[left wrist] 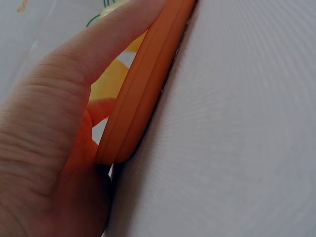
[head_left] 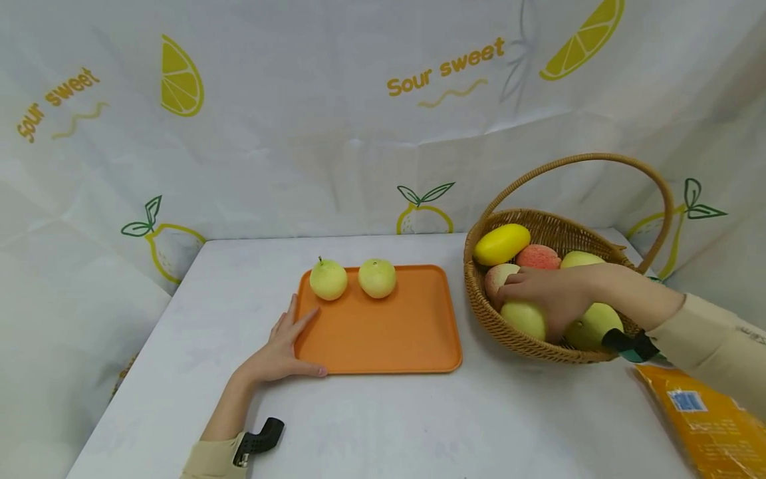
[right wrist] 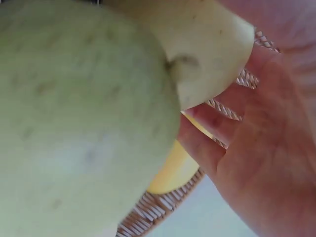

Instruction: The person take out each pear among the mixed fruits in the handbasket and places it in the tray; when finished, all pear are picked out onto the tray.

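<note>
An orange tray [head_left: 383, 336] lies on the white table, with two round yellow-green pears [head_left: 328, 279] near its far edge. My left hand [head_left: 281, 349] rests at the tray's left side, fingers spread along the edge and thumb against the near rim. In the left wrist view the thumb lies along the tray's rim [left wrist: 140, 94]. Over at the right, my right hand [head_left: 559, 299] reaches into a wicker basket [head_left: 499, 326]. Its thumb and fingers go round a pale pear [right wrist: 212, 44], while another pear [right wrist: 84, 123] fills the foreground of the right wrist view.
The basket also holds a yellow mango-like fruit [head_left: 503, 244], a red peach [head_left: 538, 257], a paler peach [head_left: 498, 279] and several pears. Its tall handle [head_left: 589, 158] arches above. An orange packet [head_left: 700, 412] lies at the near right. A lemon-print cloth [head_left: 299, 133] hangs behind.
</note>
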Action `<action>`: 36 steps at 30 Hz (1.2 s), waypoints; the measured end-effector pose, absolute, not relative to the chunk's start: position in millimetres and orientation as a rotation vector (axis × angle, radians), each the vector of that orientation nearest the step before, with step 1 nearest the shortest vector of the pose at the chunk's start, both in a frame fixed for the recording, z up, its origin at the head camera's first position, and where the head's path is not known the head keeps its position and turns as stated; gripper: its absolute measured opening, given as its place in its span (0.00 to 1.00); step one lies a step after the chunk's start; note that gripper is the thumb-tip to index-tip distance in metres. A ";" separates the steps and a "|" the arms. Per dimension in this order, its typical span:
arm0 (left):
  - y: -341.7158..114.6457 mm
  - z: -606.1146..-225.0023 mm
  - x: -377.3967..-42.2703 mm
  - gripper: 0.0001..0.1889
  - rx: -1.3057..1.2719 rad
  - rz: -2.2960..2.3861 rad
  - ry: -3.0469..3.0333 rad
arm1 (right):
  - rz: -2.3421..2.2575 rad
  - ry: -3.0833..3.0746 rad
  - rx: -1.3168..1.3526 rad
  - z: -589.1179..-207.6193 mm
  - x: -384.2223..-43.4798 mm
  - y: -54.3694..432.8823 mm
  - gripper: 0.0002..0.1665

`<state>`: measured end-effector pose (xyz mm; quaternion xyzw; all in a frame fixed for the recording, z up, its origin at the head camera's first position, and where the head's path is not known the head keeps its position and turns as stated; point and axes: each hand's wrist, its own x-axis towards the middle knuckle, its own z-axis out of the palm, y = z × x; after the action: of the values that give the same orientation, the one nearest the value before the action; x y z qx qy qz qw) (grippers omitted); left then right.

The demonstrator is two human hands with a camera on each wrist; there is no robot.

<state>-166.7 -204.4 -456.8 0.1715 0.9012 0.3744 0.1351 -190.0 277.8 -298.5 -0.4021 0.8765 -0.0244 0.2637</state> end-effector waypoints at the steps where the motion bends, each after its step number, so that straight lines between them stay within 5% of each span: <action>1: -204.1 -456.6 -166.7 0.60 0.496 1.085 2.610 | -0.101 2.381 -1.058 -297.0 -189.0 279.2 0.41; 15: -205.0 -458.5 -165.9 0.60 0.515 1.117 2.610 | -0.560 2.608 -0.910 -285.0 -178.2 294.1 0.41; 27: -204.6 -457.6 -165.5 0.60 0.503 1.107 2.611 | -0.933 2.490 -0.475 -280.2 -165.5 291.6 0.39; 36: -204.3 -456.9 -164.8 0.59 0.507 1.107 2.611 | -1.227 2.410 -0.254 -289.3 -152.5 282.7 0.47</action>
<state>-164.8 -204.3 -456.9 0.1745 0.8986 0.3809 0.1301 -152.5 282.7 -289.3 -0.0915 0.8673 -0.4414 0.2110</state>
